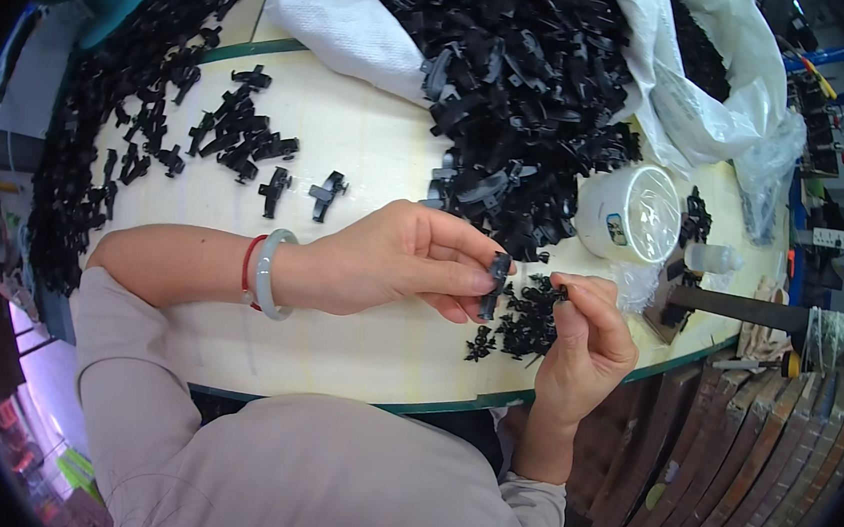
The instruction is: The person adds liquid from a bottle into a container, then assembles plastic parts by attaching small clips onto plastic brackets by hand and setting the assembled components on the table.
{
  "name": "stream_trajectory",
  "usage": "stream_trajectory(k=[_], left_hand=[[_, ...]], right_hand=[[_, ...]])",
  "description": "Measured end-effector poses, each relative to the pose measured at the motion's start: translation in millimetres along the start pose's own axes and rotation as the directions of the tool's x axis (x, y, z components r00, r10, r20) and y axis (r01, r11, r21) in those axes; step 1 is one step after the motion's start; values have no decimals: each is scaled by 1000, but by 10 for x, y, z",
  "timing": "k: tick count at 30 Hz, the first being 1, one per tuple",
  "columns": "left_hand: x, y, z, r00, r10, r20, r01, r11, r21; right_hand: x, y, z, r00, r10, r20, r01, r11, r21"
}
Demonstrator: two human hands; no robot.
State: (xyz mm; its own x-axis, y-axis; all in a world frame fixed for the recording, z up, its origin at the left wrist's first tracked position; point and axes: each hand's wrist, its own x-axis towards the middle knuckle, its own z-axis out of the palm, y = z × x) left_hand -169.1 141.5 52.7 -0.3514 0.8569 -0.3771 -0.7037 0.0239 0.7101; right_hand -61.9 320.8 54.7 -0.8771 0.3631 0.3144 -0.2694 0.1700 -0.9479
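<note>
Between the thumb and fingers of my left hand [397,261] is a black plastic clip part [493,286], held roughly upright over the table. My right hand [587,346] is pinched at its thumb and fingertips beside a heap of small black plastic pieces [533,318]. A tiny dark piece seems to show at those fingertips, too small to name. Two larger black parts, a separate clip [328,195] and another one [274,191], lie on the pale table beyond my left forearm.
A big pile of black parts [530,62] spills from a white woven sack [333,15]. More parts [90,154] cover the left side. At right stand a white tub [629,213], a small clear bottle [712,258] and a dark metal bar [739,307]. The table has a green edge [409,406].
</note>
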Motion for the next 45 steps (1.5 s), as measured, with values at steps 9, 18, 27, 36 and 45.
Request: stream_trajectory(k=[9, 18, 27, 36, 45], left_hand=[[-4, -79, -14, 997, 64, -35, -63, 998, 31], [6, -128, -25, 996, 76, -41, -76, 997, -11], [-1, -157, -19, 993, 114, -38, -113, 993, 17], [-37, -155, -15, 968, 229, -100, -207, 959, 196], [-292, 115, -147, 949, 148, -278, -24, 914, 406]], right_hand=[[-90, 80, 133, 993, 119, 26, -120, 992, 34], [-100, 111, 186, 995, 98, 33, -97, 995, -16], [-98, 119, 216, 996, 79, 46, -77, 995, -58], [-70, 133, 188, 979, -172, 109, 199, 921, -336], [-23, 66, -237, 990, -83, -115, -9, 773, -635]])
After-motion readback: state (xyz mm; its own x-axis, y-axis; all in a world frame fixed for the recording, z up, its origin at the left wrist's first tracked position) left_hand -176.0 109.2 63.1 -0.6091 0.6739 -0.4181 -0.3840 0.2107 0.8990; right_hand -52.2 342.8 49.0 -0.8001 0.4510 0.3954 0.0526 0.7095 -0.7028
